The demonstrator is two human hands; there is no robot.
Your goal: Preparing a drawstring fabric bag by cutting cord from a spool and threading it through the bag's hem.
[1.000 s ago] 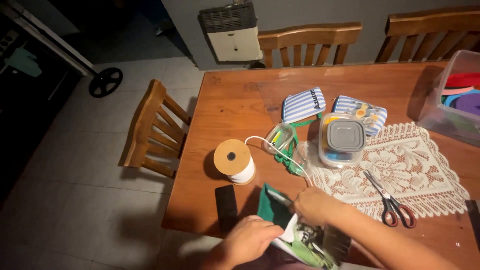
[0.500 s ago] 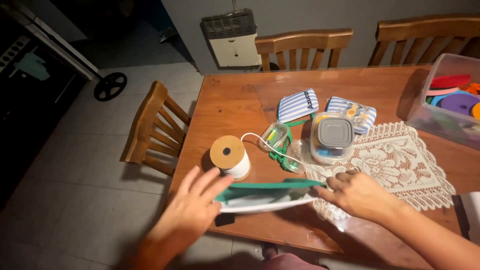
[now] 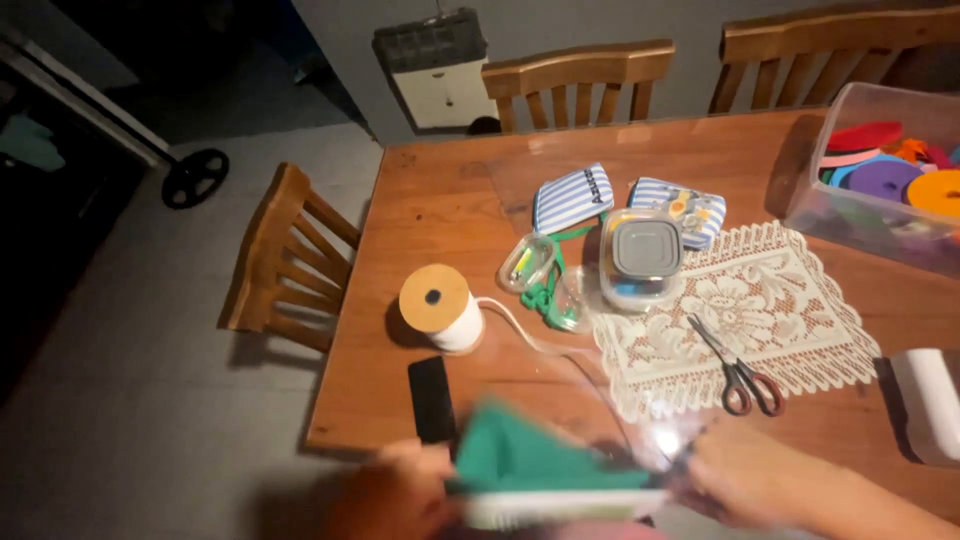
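Blurrily, the green sheet (image 3: pixel 540 460) spans between left hand (image 3: pixel 395 490) and right hand (image 3: pixel 750 475); whether their fingers pinch it, I cannot tell.

Glossy wooden table (image 3: pixel 420 215); white lace mat (image 3: pixel 760 320); matt green sheet (image 3: pixel 530 455).

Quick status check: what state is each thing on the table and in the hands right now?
Green sheet: held at the table edge, blurred.
Left hand: on the sheet.
Right hand: on the sheet.
Ribbon spool: on its side, end trailing.
Scissors: closed, on doily.
Small box: lidded.
Bin: open.
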